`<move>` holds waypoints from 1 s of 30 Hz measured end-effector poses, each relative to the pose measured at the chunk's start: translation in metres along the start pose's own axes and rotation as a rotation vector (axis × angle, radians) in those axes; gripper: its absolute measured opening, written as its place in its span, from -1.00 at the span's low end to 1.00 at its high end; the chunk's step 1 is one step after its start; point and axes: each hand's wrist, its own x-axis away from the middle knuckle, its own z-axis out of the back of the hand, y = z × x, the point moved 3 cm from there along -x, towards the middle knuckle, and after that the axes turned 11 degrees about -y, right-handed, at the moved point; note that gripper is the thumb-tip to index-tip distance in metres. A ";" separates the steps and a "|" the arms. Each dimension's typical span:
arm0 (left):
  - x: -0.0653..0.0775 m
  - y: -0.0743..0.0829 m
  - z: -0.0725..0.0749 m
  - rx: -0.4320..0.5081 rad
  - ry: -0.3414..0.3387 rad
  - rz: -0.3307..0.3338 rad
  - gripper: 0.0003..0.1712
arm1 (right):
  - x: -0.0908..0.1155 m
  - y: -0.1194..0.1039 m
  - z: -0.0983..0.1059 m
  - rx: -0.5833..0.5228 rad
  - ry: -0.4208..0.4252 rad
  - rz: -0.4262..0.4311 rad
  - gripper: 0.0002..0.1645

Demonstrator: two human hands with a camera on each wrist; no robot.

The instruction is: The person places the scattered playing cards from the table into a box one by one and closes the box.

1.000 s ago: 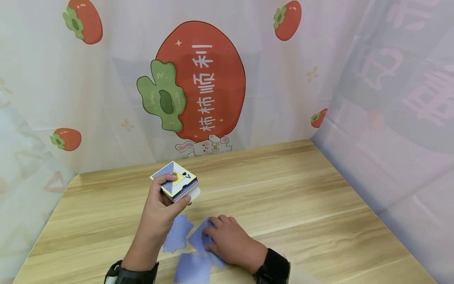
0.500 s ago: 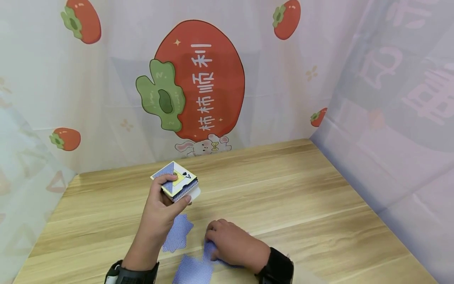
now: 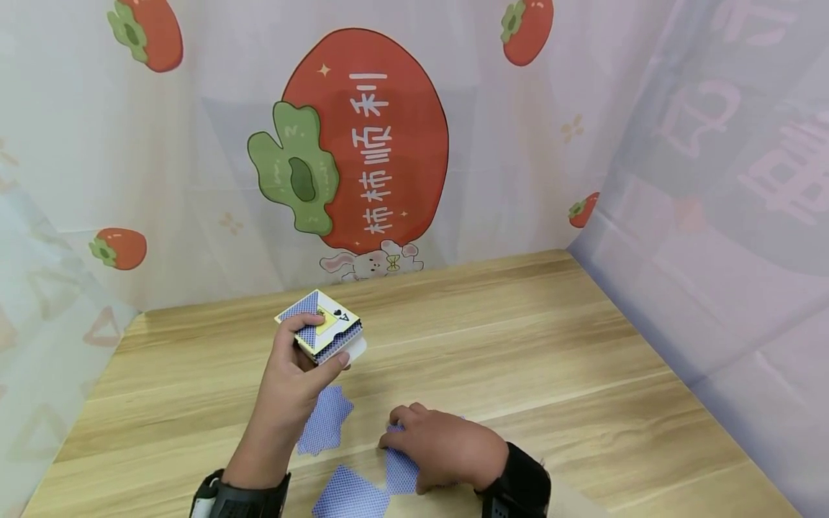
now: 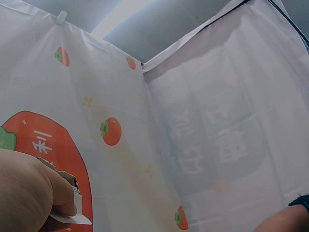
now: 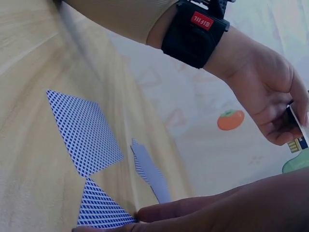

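My left hand [image 3: 294,370] is holding the box [image 3: 330,327] above the table [image 3: 550,360]. My right hand [image 3: 447,446] is resting on the right cards [image 3: 400,473], nearer me and farther right. The near card [image 3: 352,493] is lying just left of those, closer to me. The far cards [image 3: 326,421] are lying beyond it, partly behind my left arm. The cloth [image 3: 492,165] is hanging behind the table.

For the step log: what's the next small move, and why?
Probably slide the card under the right hand slightly away from the near card: their corners seem to meet, while the far cards lie apart. The left hand grips the box, so the right would likely do it.
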 end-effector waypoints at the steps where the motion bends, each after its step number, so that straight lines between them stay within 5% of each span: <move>1: 0.000 0.000 0.000 0.000 -0.001 0.000 -0.26 | 0.001 0.000 0.000 0.003 -0.004 -0.007 -0.10; 11: 0.000 0.001 -0.002 -0.005 -0.003 0.009 -0.25 | -0.001 0.002 0.002 -0.014 -0.002 -0.116 -0.26; 20: 0.000 0.001 0.000 -0.002 -0.002 0.016 -0.25 | 0.004 0.000 0.004 0.079 -0.003 0.117 -0.22; 30: 0.000 0.001 -0.001 0.012 -0.008 0.022 -0.25 | 0.006 -0.003 0.004 0.085 0.018 0.062 -0.30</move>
